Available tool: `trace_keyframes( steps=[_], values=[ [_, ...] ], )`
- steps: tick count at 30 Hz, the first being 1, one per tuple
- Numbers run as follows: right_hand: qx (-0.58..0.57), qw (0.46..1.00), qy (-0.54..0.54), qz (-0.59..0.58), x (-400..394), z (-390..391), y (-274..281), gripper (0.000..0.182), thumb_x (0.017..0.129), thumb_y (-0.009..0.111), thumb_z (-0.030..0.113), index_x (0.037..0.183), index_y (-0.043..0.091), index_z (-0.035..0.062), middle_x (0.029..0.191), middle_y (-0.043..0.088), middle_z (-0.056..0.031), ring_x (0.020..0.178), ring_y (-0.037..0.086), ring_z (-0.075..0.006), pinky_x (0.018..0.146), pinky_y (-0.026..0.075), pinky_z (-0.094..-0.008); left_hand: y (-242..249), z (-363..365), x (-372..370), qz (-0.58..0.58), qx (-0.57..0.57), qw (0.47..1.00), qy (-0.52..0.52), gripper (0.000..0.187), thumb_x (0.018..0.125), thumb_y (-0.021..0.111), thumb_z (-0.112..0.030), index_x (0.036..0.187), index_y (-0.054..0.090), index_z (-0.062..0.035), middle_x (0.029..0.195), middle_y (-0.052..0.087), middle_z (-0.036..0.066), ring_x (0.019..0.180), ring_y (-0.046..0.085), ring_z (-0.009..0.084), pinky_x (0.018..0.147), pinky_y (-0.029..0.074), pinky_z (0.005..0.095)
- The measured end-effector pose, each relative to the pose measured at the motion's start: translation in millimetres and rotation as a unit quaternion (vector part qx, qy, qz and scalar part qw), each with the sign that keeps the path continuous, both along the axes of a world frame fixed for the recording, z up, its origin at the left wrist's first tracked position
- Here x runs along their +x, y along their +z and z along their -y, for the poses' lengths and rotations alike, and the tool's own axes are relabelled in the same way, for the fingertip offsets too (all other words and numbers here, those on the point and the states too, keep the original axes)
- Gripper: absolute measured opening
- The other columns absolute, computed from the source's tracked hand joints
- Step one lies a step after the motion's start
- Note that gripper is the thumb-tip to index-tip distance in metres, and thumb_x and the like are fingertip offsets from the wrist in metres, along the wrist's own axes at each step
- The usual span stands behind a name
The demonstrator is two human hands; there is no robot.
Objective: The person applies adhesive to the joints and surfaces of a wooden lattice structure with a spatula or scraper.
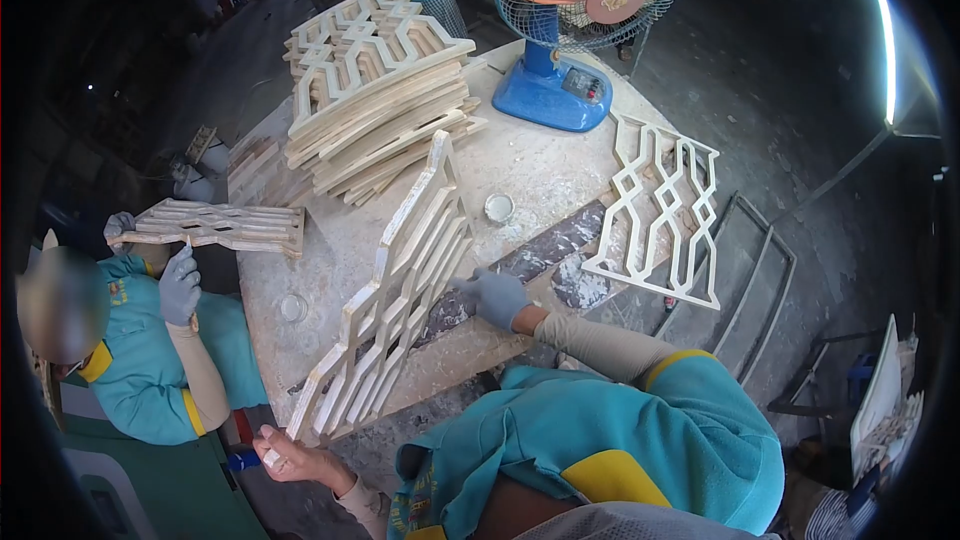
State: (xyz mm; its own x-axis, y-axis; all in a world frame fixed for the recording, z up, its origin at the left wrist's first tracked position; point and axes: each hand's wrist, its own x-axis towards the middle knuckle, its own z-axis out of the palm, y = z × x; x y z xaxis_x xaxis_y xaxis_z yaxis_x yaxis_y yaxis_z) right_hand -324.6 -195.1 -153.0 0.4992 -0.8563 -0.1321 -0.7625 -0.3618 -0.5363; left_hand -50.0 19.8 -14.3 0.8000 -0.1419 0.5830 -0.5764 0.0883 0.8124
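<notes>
A pale wooden lattice panel (385,285) stands tilted on its long edge in front of me, its near end over the table's edge. White smears run along its upper rail. My right hand (495,298), in a grey glove, is closed with its fingertips at the panel's slats, partly hidden by them. My left hand (297,460) is bare, with fingers curled right at the panel's near lower corner. A small white lump (271,457) shows at its fingertips. Beyond the panel stands a small tub of white paste (499,207).
A tall stack of lattice panels (380,130) stands at the back. A blue fan (552,95) sits to its right. One lattice panel (655,275) overhangs the table's right side. At left, a co-worker (170,340) holds another panel (215,225). A jar (293,307) stands nearby.
</notes>
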Motion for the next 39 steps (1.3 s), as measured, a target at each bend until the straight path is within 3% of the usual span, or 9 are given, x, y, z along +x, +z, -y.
trace_keyframes(
  steps=[2,7,12,14,19,25,31,37,39],
  values=[
    [0.017,0.998,0.059,0.011,0.2,-1.1,-4.5,0.051,0.086,0.068,0.022,0.136,0.058,0.0297,0.105,0.061,-0.0162,0.095,0.067,-0.0395,0.079,0.055,-0.0487,0.8,1.5,-0.1,0.004,0.0,1.0,0.005,0.045,0.098,0.064,-0.02,0.066,0.035,-0.0083,0.062,0.03,-0.003,0.058,0.029,0.0091,0.054,0.022,0.0294],
    [-0.038,0.995,-0.075,0.047,1.1,13.1,1.7,0.042,0.093,0.057,0.022,0.133,0.063,0.0322,0.096,0.062,-0.0159,0.084,0.065,-0.0378,0.076,0.052,-0.0487,-3.5,-0.3,5.0,0.051,0.002,0.999,-0.004,0.044,0.097,0.065,-0.02,0.065,0.038,-0.007,0.062,0.032,-0.004,0.059,0.03,0.0095,0.055,0.023,0.0302],
    [-0.009,0.995,0.054,0.085,6.2,4.3,-22.8,0.041,0.09,0.062,0.023,0.131,0.066,0.0255,0.095,0.069,-0.0179,0.087,0.069,-0.036,0.077,0.053,-0.0489,1.6,1.4,-2.0,0.003,-0.003,1.0,0.01,0.043,0.096,0.066,-0.02,0.064,0.039,-0.0076,0.062,0.034,-0.003,0.059,0.03,0.0096,0.056,0.023,0.0306],
    [0.316,0.924,-0.048,0.209,-9.1,7.8,8.0,0.039,0.09,0.061,0.023,0.129,0.067,0.0242,0.091,0.071,-0.0171,0.087,0.069,-0.0349,0.078,0.053,-0.0478,6.2,1.2,-6.5,0.01,0.002,1.0,0.014,0.045,0.096,0.066,-0.02,0.064,0.037,-0.0081,0.061,0.033,-0.003,0.059,0.03,0.0092,0.055,0.023,0.03],
    [0.007,0.989,-0.108,0.1,-42.1,40.2,-5.0,0.037,0.093,0.057,0.021,0.128,0.069,0.0275,0.097,0.067,-0.0165,0.089,0.068,-0.0346,0.081,0.053,-0.0452,9.1,4.2,-9.7,0.022,-0.019,1.0,-0.006,0.047,0.096,0.066,-0.016,0.063,0.032,-0.0095,0.061,0.031,-0.004,0.059,0.029,0.0078,0.055,0.022,0.0282],
    [-0.022,0.992,-0.123,0.011,-21.1,59.4,-13.0,0.041,0.093,0.058,0.022,0.13,0.065,0.0367,0.101,0.064,-0.0159,0.09,0.067,-0.0363,0.081,0.053,-0.0455,10.0,7.2,-12.2,0.033,-0.02,0.999,-0.004,0.047,0.096,0.065,-0.018,0.063,0.032,-0.0082,0.06,0.033,-0.003,0.058,0.03,0.0083,0.053,0.023,0.0286],
    [0.082,0.991,-0.107,0.027,-19.5,67.2,-4.2,0.037,0.092,0.058,0.02,0.124,0.07,0.0352,0.099,0.068,-0.0161,0.09,0.068,-0.036,0.079,0.054,-0.0453,-2.3,-2.1,-2.6,0.055,-0.007,0.998,-0.008,0.041,0.097,0.063,-0.022,0.065,0.044,-0.0064,0.061,0.041,-0.002,0.055,0.034,0.0065,0.05,0.024,0.0261],
    [-0.052,0.986,-0.149,0.054,-18.0,66.8,-19.5,0.034,0.09,0.057,0.019,0.118,0.073,0.0291,0.088,0.07,-0.0197,0.081,0.069,-0.0377,0.078,0.054,-0.0451,-2.6,-1.1,-2.2,0.049,-0.012,0.999,-0.004,0.041,0.097,0.064,-0.023,0.065,0.044,-0.0074,0.061,0.04,-0.003,0.054,0.032,0.0057,0.049,0.021,0.0256],
    [0.003,0.99,-0.143,0.013,-17.0,70.7,-15.7,0.034,0.089,0.057,0.019,0.117,0.074,0.0284,0.09,0.071,-0.0196,0.082,0.069,-0.0373,0.078,0.055,-0.0454,-1.7,-1.7,-1.0,0.054,-0.007,0.998,-0.004,0.041,0.097,0.064,-0.023,0.065,0.044,-0.0074,0.061,0.04,-0.003,0.054,0.032,0.0058,0.049,0.021,0.0257]
  ],
)
